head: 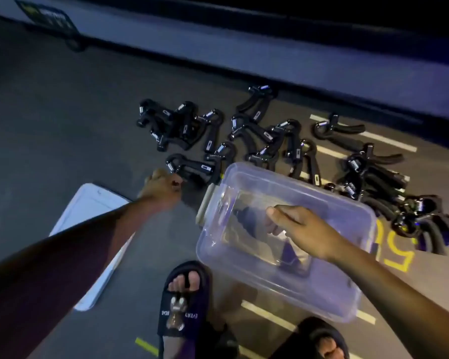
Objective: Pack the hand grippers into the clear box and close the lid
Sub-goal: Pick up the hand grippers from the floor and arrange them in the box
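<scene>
Several black hand grippers point(257, 130) with steel springs lie scattered on the dark floor beyond the clear box point(347, 288). The box stands open, and one black gripper point(246, 216) lies inside it. My right hand point(303, 231) reaches down into the box, fingers spread, with nothing visibly held. My left hand point(163, 187) is stretched out to the nearest gripper on the floor point(192, 165) and its fingers close around the spring end. The white lid point(88, 211) lies flat on the floor at the left, partly under my left arm.
My two feet in black slides point(182, 307) stand at the bottom edge, close to the box. White and yellow painted lines point(397, 257) mark the floor at the right. A pale kerb or wall base point(218, 53) runs across the back.
</scene>
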Action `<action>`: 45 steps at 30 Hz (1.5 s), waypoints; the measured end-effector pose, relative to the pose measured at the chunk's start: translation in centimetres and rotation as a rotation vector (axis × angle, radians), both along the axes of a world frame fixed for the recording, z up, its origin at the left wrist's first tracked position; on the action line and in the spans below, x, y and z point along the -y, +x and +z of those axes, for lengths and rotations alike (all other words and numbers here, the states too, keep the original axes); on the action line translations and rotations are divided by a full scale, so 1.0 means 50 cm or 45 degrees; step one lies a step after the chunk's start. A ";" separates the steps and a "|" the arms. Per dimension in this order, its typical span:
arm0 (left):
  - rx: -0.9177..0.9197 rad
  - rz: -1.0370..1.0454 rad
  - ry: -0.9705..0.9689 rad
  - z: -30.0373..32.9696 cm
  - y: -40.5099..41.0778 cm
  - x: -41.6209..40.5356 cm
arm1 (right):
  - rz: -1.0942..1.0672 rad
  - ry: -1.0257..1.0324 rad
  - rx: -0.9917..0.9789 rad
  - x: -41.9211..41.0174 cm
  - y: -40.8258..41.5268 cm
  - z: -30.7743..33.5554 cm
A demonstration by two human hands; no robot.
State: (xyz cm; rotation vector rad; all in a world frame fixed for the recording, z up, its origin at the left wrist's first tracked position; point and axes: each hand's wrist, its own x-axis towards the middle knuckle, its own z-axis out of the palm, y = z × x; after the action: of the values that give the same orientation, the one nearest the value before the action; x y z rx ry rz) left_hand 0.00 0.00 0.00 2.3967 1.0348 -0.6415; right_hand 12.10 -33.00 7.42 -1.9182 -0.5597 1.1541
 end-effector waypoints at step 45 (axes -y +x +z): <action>0.622 0.086 0.003 0.012 -0.107 0.030 | -0.282 0.147 0.320 0.008 -0.140 -0.032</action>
State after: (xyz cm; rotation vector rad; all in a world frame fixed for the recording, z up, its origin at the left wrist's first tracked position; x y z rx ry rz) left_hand -5.36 -1.52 0.58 2.3351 0.8924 -0.0197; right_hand 5.08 -33.39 5.83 -1.9809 -0.5198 0.7313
